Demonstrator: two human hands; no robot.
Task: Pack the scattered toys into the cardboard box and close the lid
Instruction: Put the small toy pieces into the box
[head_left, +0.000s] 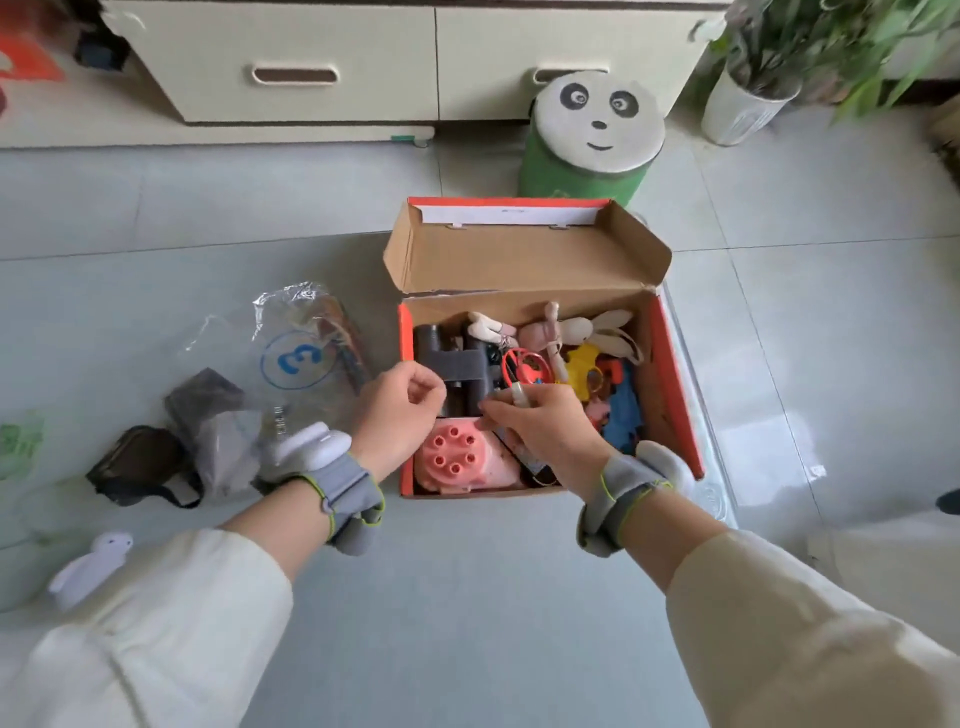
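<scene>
An orange cardboard box (675, 374) stands on the floor with its lid (524, 260) tipped back. Inside lie black binoculars (457, 364), a pink toy with round holes (457, 457), a red ring toy (524, 364), a yellow toy (584, 364), a blue toy (623, 410) and plush rabbits (571, 327). My right hand (545, 431) is over the box's near half and pinches a small white object (519, 397). My left hand (400, 410) hovers over the box's left wall, fingers curled, nothing visible in it. A white plush toy (88, 566) lies on the floor at the near left.
Left of the box lie a clear plastic bag with a blue "3" (296, 358), a dark grey bag (213, 415) and a black pouch (140, 465). A panda stool (592, 135) stands behind the box, a drawer cabinet (389, 62) beyond it, a potted plant (748, 104) at far right.
</scene>
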